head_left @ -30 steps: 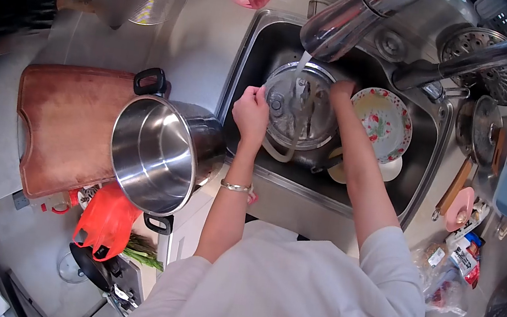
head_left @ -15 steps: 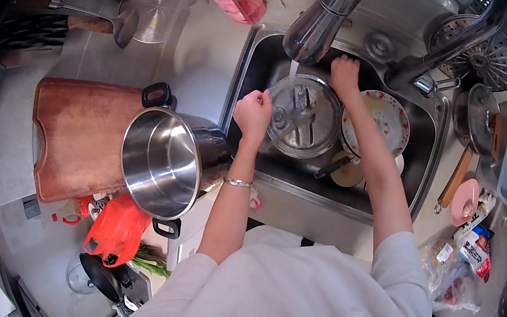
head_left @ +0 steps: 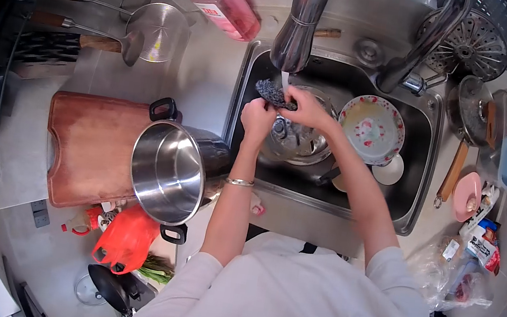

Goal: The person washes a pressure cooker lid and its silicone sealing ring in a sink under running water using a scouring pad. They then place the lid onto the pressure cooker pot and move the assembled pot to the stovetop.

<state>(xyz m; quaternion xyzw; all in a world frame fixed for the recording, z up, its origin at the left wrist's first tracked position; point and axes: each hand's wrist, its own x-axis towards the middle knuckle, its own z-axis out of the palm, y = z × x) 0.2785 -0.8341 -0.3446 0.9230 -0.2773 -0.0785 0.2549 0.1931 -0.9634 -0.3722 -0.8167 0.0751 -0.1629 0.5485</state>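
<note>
My left hand [head_left: 258,119] is closed at the left side of the sink, gripping the rim of a clear glass lid [head_left: 278,128]. Much of that lid is hidden by my hands. My right hand [head_left: 306,109] pinches a dark grey scrubber [head_left: 269,91] just above the lid. Water [head_left: 284,80] runs from the faucet [head_left: 291,50] right beside the scrubber. Under the lid is a round metal pan or lid [head_left: 312,154], only partly visible. To the right in the sink [head_left: 340,213] are a floral-rimmed bowl [head_left: 371,129] and a small white bowl [head_left: 388,170].
A tall steel pot [head_left: 167,172] lies tilted beside a wooden cutting board [head_left: 95,152] at left. A pink soap bottle [head_left: 228,9] is behind the sink. Right of it are a lidded pan [head_left: 470,114], a pink dish [head_left: 467,195] and plastic packages [head_left: 481,246].
My right hand has come from the back of the sink to the left, now with the scrubber in its fingers. The left hand stays near the same spot. The view has shifted slightly.
</note>
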